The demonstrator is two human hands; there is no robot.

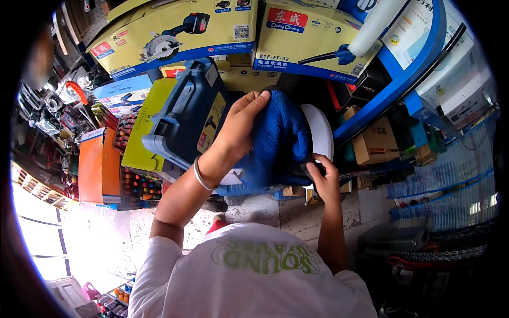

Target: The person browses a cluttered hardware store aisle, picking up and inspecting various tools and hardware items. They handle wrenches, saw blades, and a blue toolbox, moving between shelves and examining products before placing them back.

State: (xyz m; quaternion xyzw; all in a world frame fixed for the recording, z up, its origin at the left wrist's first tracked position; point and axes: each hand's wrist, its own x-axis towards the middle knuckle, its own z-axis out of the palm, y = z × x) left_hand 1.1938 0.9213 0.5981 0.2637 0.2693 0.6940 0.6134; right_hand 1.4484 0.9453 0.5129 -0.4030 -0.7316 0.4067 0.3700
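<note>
A blue fleecy cloth with dark edging [278,127] hangs spread between my two hands in front of the shelf. My left hand [244,123] pinches its upper edge between thumb and fingers; a light bangle is on that wrist. Lower down and to the right, my right hand [324,177] grips the dark edge of the same cloth. Just behind the cloth, on its right, stands a white round object [320,131], partly hidden. To the left of the cloth is a dark blue plastic tool case [187,115], tilted, with a handle and latches.
A circular saw box [175,35] and an electric blower box [314,39] stand at the back. A blue metal post [385,95] slants on the right, near a cardboard carton [373,139]. Left of the case are a yellow-green box [147,123] and an orange box [99,167].
</note>
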